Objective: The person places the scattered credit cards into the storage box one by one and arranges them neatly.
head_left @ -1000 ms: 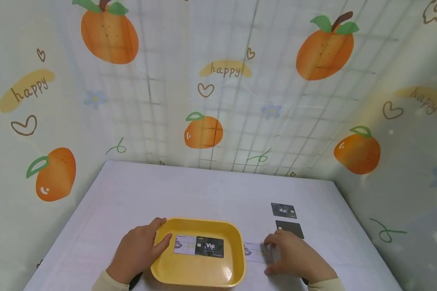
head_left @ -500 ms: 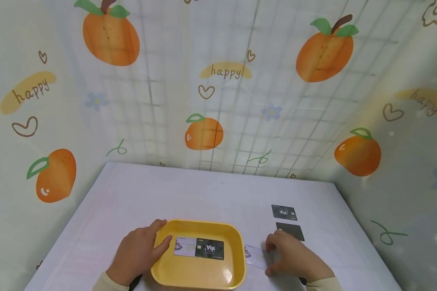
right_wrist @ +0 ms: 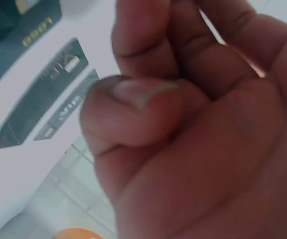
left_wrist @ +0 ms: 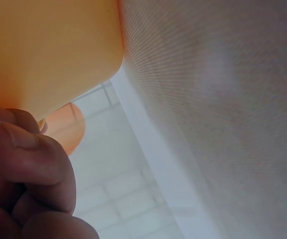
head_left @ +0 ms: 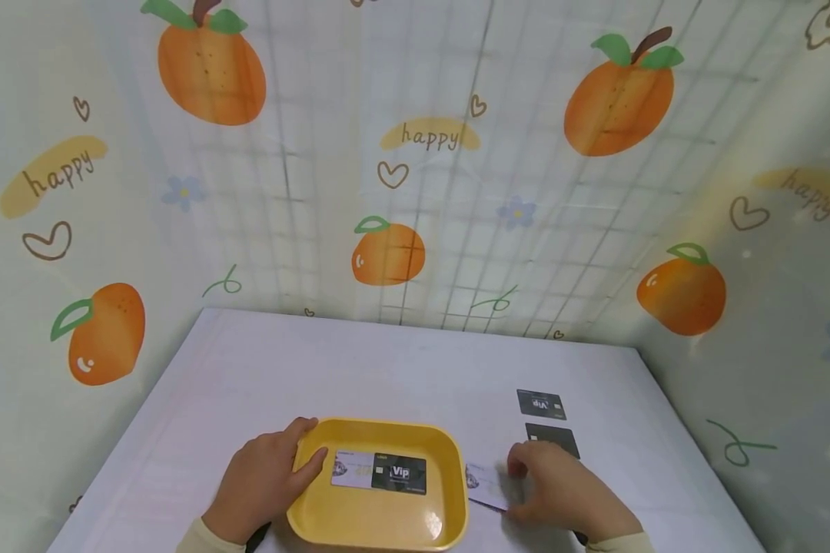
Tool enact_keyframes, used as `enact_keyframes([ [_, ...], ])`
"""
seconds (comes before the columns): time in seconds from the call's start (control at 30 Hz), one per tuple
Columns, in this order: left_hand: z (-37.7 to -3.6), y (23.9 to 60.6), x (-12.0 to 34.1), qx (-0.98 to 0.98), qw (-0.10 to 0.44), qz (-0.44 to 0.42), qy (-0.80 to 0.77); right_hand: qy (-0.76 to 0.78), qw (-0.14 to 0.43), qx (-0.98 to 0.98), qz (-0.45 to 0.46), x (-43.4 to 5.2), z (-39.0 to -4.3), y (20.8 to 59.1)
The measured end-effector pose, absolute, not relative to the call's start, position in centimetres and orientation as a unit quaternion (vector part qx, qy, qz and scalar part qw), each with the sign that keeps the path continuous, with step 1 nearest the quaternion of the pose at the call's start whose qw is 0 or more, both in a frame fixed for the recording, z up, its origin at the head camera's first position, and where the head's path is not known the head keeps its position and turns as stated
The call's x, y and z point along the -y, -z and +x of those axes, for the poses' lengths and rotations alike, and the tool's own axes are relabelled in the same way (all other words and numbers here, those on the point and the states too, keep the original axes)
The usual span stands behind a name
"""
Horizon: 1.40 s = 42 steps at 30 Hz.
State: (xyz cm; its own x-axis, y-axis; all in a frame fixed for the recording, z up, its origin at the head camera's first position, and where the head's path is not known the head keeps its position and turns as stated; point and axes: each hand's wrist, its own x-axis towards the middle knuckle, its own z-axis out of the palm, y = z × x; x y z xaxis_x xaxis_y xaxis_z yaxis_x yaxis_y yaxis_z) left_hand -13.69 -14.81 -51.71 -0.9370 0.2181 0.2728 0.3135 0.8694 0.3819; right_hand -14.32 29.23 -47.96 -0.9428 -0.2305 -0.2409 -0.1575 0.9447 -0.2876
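A yellow plastic tray (head_left: 360,526) sits at the front middle of the table. My left hand (head_left: 266,476) grips its left rim, thumb over the inside and the other fingers along the outer wall. In the tray lie a pale lilac card (head_left: 351,470) and a black Vip card (head_left: 406,480), side by side. To the right of the tray, my right hand (head_left: 560,488) pinches the right end of another lilac card (head_left: 486,484) between thumb and fingers. A dark line shows along that card's near edge; its right end is hidden by the hand.
Beyond my right hand two black cards lie on the white table (head_left: 360,361): a plain-looking one (head_left: 553,438), partly covered by the hand, and a Vip card (head_left: 541,404) farther back. A fruit-printed curtain (head_left: 304,230) encloses the table's back and sides.
The lilac card at my right hand has turned slightly, and its near edge now shows a dark line. The left hand and the tray have stayed in place.
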Motion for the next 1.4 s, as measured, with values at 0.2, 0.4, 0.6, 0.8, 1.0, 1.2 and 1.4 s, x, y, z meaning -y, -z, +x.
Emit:
enact_keyframes([
  [0.2,-13.7,51.7,15.1,0.96,0.113,-0.135,0.216,0.139,0.102,-0.982,-0.079,-28.4,-14.5,45.7],
  [0.4,-13.8,51.8,15.4,0.961,0.106,-0.135,0.216,0.133,0.04,-0.986,-0.094,-27.2,-14.7,43.1],
  [0.6,-14.3,52.0,15.5,0.96,0.108,-0.142,0.217,0.101,-0.006,-0.987,-0.121,-26.2,-15.3,40.8],
  [0.8,-14.3,52.1,15.5,0.957,0.107,-0.147,0.224,0.08,-0.062,-0.985,-0.138,-25.4,-15.7,39.3],
  [1.0,-14.5,52.0,15.7,0.954,0.127,-0.158,0.22,0.101,-0.088,-0.975,-0.176,-23.0,-15.9,38.7],
  [1.2,-14.6,51.9,15.7,0.956,0.115,-0.151,0.225,0.09,-0.104,-0.957,-0.256,-20.3,-16.1,39.0],
  [1.4,-14.8,51.9,15.6,0.958,0.101,-0.149,0.222,0.088,-0.091,-0.933,-0.337,-17.2,-16.1,39.7],
])
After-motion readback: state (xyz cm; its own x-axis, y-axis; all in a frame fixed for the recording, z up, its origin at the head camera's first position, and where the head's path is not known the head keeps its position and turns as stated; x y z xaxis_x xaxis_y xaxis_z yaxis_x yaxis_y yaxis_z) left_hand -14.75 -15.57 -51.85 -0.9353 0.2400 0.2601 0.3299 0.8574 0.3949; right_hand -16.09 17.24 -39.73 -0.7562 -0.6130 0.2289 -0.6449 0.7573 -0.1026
